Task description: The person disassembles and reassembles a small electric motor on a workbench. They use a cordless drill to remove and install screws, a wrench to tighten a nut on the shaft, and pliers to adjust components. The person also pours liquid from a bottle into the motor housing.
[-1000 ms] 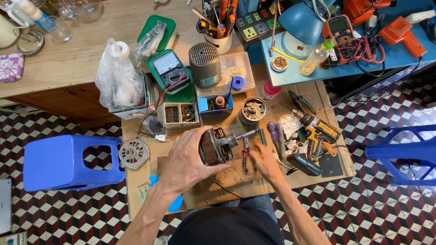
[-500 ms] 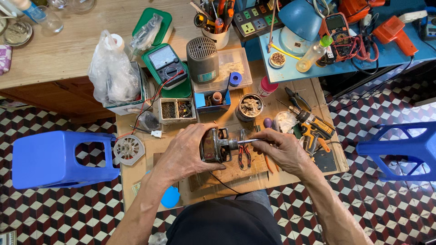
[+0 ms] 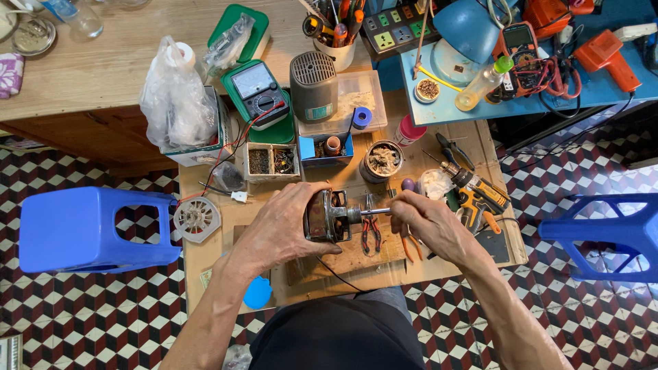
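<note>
left hand (image 3: 284,229) wraps fingers round the small rusty metal motor (image 3: 327,216) to steady it; right hand (image 3: 425,220) pinches its shaft

Two hands work over the counter (image 3: 205,274): the left hand (image 3: 284,226) and the right hand (image 3: 428,223), with one small electric motor (image 3: 332,216) between them. Two blue plastic stools (image 3: 89,229) stand on the floor, one at each side. There are two meters: one green analogue meter (image 3: 257,92) and one orange-edged digital meter (image 3: 521,41). One cordless drill (image 3: 476,192) lies by the right hand. Two pairs of pliers with red and orange handles (image 3: 372,233) lie on the wooden board. One grey motor cover (image 3: 314,85), one round tin (image 3: 382,161), one white plastic bag (image 3: 177,96), one blue lamp (image 3: 466,27).
</note>
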Demonstrator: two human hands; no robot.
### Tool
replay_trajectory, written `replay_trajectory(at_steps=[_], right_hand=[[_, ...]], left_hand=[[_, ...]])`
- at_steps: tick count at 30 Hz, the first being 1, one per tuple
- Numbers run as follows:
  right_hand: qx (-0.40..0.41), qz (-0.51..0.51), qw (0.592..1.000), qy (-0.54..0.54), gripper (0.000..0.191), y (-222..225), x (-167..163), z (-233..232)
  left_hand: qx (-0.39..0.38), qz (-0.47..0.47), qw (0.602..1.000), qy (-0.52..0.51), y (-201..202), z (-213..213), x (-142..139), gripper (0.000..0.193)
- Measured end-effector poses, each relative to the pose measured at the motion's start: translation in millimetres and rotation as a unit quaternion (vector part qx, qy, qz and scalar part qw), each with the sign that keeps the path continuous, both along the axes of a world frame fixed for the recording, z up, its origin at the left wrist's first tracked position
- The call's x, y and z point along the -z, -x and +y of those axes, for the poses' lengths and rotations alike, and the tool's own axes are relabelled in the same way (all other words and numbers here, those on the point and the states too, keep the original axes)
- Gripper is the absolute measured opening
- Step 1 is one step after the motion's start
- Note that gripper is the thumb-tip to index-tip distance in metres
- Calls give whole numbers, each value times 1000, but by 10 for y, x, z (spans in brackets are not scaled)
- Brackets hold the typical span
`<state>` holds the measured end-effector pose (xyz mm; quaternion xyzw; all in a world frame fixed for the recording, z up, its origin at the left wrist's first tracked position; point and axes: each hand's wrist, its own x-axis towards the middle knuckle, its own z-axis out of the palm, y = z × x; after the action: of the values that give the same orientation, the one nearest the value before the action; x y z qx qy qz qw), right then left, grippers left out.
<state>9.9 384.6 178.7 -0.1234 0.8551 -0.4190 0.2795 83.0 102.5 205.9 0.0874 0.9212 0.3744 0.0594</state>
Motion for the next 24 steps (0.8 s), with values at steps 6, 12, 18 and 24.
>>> replay_trajectory(at_steps=[6,12,18,24], right_hand=[[-27,13,999,-14,41,-7,95,103],[36,-102,994,7,64,27,406,202],[-15,54,997,47,43,-40,244,144],[-45,110,993,23,41,-13,54,22]], left_hand=[[8,-10,1000,1,22,6,-28,99],[9,-13,1000,-1,21,34,-47,96],[6,-9,1000,-6,48,31,-38,98],[8,-30,1000,1,45,41,-43,97]])
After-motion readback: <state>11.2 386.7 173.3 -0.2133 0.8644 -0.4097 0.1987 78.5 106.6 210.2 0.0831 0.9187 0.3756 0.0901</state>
